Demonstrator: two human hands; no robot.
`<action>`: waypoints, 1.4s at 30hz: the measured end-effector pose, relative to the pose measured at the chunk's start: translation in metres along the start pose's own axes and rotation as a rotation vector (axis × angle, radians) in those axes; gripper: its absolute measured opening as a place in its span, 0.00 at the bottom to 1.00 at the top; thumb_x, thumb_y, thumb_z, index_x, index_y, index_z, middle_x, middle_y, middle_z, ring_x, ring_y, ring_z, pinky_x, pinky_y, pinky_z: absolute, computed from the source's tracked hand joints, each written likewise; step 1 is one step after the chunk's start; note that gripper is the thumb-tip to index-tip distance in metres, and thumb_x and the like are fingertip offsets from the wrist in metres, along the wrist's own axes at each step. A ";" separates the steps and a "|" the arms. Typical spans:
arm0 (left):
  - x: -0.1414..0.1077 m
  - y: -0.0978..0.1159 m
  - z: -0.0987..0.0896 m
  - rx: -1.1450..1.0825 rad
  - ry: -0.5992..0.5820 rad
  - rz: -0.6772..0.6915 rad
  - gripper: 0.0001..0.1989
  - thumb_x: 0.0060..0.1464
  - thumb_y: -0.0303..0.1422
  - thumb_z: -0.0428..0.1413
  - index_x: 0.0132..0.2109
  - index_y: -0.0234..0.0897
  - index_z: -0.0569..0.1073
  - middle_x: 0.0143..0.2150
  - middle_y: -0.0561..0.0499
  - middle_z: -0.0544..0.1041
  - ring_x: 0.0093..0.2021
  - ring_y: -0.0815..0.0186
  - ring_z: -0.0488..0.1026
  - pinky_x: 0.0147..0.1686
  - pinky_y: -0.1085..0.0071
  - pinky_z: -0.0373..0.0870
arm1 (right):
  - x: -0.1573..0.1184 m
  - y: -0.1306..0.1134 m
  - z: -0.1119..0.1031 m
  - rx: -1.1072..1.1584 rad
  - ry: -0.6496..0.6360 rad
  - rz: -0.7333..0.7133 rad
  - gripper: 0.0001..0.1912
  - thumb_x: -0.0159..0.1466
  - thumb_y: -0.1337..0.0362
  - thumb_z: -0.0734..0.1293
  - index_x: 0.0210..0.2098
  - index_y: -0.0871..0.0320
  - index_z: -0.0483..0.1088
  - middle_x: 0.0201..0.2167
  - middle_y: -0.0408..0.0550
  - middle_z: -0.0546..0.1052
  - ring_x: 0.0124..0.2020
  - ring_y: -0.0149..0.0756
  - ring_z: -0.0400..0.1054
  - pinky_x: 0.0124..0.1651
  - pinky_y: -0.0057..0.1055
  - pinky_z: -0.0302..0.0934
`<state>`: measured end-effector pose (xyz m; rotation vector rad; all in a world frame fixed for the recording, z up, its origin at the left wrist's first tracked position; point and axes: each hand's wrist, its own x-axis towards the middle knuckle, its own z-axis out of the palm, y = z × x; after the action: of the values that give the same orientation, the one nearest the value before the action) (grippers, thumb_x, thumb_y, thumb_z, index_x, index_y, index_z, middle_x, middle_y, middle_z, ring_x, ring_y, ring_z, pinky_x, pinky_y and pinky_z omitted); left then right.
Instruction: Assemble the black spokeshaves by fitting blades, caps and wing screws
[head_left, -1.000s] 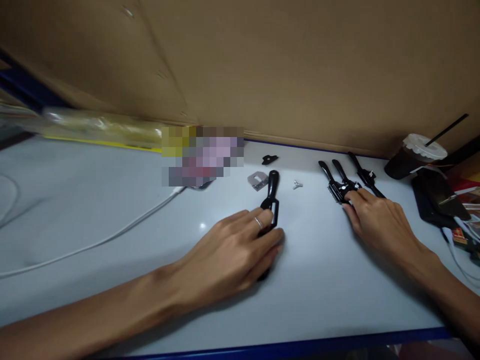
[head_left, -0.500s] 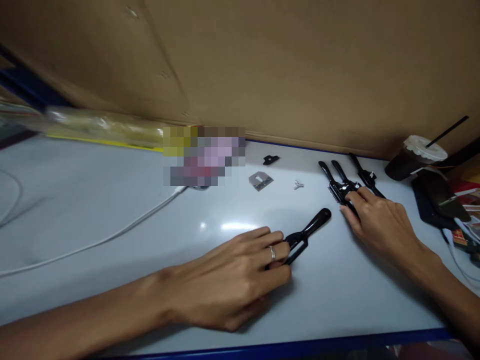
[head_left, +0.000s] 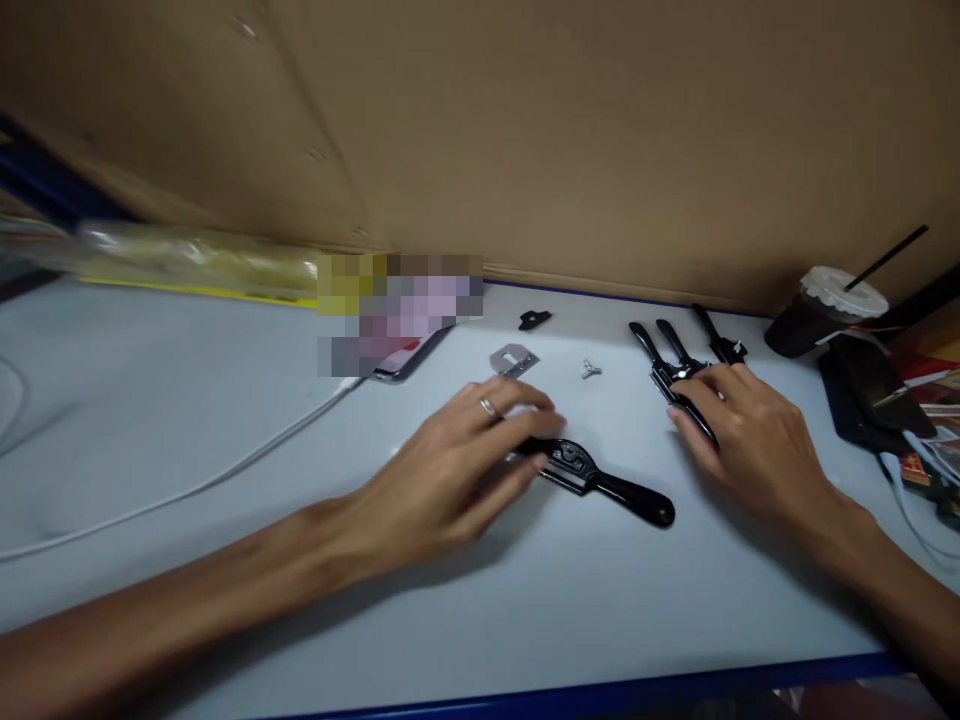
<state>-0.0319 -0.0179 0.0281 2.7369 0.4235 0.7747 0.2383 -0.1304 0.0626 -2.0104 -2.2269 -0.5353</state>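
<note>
My left hand (head_left: 465,465), a ring on one finger, is closed around one end of a black spokeshave body (head_left: 574,460). Its other handle points right and toward me, and the blade opening shows no blade. My right hand (head_left: 750,430) is curled over a black spokeshave (head_left: 679,390) in the group on the right, hiding part of it. Close behind that one lies another spokeshave (head_left: 673,340), and a third spokeshave (head_left: 716,330) is farther right. Beyond my left hand are a flat metal blade (head_left: 512,358), a black cap plate (head_left: 535,319) and small silver thumbscrews (head_left: 591,370).
A phone (head_left: 412,345) with a white cable (head_left: 255,465) lies at the back, partly pixelated. Behind it runs a plastic-wrapped yellow roll (head_left: 202,258) along the cardboard wall (head_left: 570,140). A lidded drink cup (head_left: 817,315) with a straw and a dark box (head_left: 862,400) stand at right.
My left hand has shifted up and turned the spokeshave body, so its free handle now points toward me instead of away. My right hand stays at the spokeshaves on the right.
</note>
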 end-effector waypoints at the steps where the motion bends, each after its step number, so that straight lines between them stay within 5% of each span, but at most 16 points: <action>1: 0.000 -0.005 0.001 0.073 0.026 -0.066 0.13 0.70 0.33 0.47 0.57 0.37 0.69 0.56 0.41 0.73 0.55 0.55 0.71 0.53 0.54 0.71 | -0.001 -0.002 -0.002 0.069 0.046 -0.063 0.12 0.73 0.64 0.60 0.48 0.62 0.74 0.43 0.57 0.77 0.44 0.47 0.70 0.43 0.40 0.64; 5: 0.000 -0.022 0.007 0.268 -0.071 -0.183 0.22 0.72 0.43 0.43 0.60 0.33 0.70 0.64 0.33 0.68 0.63 0.43 0.67 0.57 0.42 0.70 | -0.009 -0.020 -0.013 0.323 0.065 -0.319 0.14 0.75 0.64 0.59 0.54 0.62 0.71 0.46 0.57 0.76 0.46 0.45 0.68 0.48 0.41 0.65; 11: 0.000 -0.019 0.008 0.210 -0.113 -0.176 0.26 0.72 0.44 0.43 0.67 0.32 0.63 0.66 0.34 0.69 0.68 0.47 0.65 0.62 0.42 0.68 | -0.020 -0.040 -0.014 0.398 -0.223 -0.516 0.13 0.72 0.67 0.62 0.54 0.62 0.71 0.46 0.54 0.76 0.48 0.46 0.67 0.49 0.42 0.65; 16: 0.002 -0.003 0.001 0.100 -0.174 0.069 0.26 0.73 0.42 0.45 0.70 0.33 0.58 0.65 0.38 0.72 0.64 0.53 0.71 0.61 0.50 0.73 | -0.018 -0.031 -0.013 0.346 -0.255 -0.564 0.20 0.62 0.77 0.64 0.53 0.63 0.72 0.51 0.56 0.77 0.49 0.49 0.66 0.49 0.44 0.65; 21: -0.001 0.013 0.000 0.094 -0.249 0.304 0.23 0.72 0.33 0.46 0.68 0.27 0.60 0.65 0.36 0.72 0.65 0.52 0.70 0.61 0.50 0.72 | -0.014 -0.026 -0.016 0.318 -0.228 -0.574 0.15 0.62 0.76 0.62 0.45 0.60 0.75 0.51 0.54 0.79 0.45 0.47 0.68 0.47 0.43 0.66; 28: -0.002 0.023 0.000 -0.039 -0.244 0.280 0.26 0.67 0.26 0.47 0.69 0.25 0.57 0.65 0.35 0.72 0.64 0.55 0.72 0.61 0.55 0.73 | -0.017 -0.022 -0.018 0.387 -0.189 -0.551 0.11 0.63 0.76 0.61 0.34 0.59 0.74 0.38 0.51 0.80 0.38 0.43 0.70 0.41 0.39 0.64; 32: -0.004 0.031 -0.003 -0.127 -0.248 0.303 0.27 0.66 0.23 0.46 0.70 0.24 0.53 0.64 0.35 0.72 0.64 0.59 0.70 0.63 0.59 0.71 | -0.015 -0.016 -0.013 0.499 -0.123 -0.409 0.12 0.68 0.73 0.59 0.36 0.59 0.74 0.27 0.46 0.74 0.30 0.38 0.67 0.33 0.36 0.59; 35: -0.007 0.033 -0.002 -0.084 -0.213 0.275 0.26 0.66 0.25 0.48 0.69 0.24 0.57 0.62 0.33 0.72 0.64 0.55 0.68 0.60 0.57 0.72 | -0.013 -0.015 -0.006 0.543 -0.097 -0.252 0.09 0.72 0.70 0.60 0.41 0.59 0.73 0.33 0.48 0.76 0.34 0.38 0.69 0.37 0.36 0.61; 42: -0.007 0.030 0.001 -0.017 -0.176 0.234 0.08 0.67 0.26 0.49 0.46 0.33 0.73 0.37 0.47 0.73 0.36 0.61 0.67 0.37 0.64 0.69 | -0.015 -0.027 0.005 0.561 -0.234 -0.123 0.12 0.68 0.59 0.70 0.47 0.57 0.69 0.42 0.49 0.73 0.40 0.42 0.70 0.40 0.37 0.64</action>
<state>-0.0310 -0.0486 0.0340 2.8404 0.0599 0.5784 0.2143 -0.1449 0.0482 -1.7141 -2.2897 0.3119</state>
